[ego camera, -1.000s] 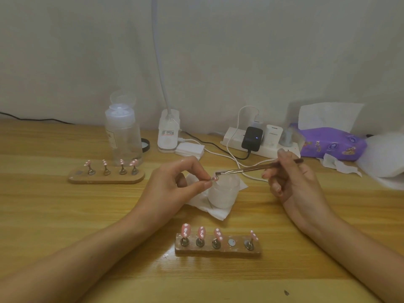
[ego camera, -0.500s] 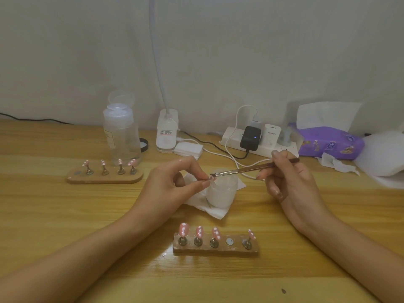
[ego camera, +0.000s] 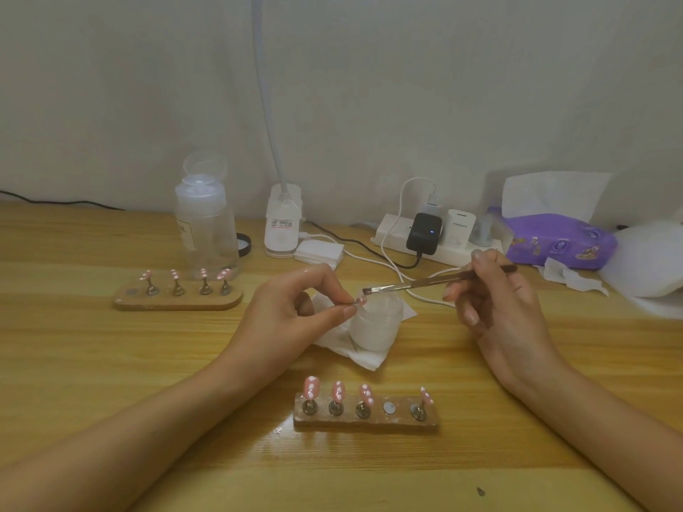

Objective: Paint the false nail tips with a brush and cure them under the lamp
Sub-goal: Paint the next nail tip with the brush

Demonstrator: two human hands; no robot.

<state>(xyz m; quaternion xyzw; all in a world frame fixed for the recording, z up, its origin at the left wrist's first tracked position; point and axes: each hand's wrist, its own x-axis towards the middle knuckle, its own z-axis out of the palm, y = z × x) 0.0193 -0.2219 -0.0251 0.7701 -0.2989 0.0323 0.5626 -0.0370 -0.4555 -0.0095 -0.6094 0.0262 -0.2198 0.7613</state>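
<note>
Since half a second ago I see the brush point(ego camera: 417, 284) has lifted slightly: its bristles now sit just above the nail tip point(ego camera: 361, 300), not on it. I have the left hand point(ego camera: 292, 312) pinching that pink tip between thumb and forefinger, over the rim of the white jar point(ego camera: 377, 323), which stands on a tissue point(ego camera: 366, 358). The right hand point(ego camera: 499, 301) grips the brush handle with curled fingers, bristles pointing left. On the desk point(ego camera: 111, 364) nearer me, a holder point(ego camera: 369, 419) carries four dotted pink tips and one bare spot. A second holder point(ego camera: 177, 299) stands far left, and the lamp base point(ego camera: 282, 223) is behind.
</note>
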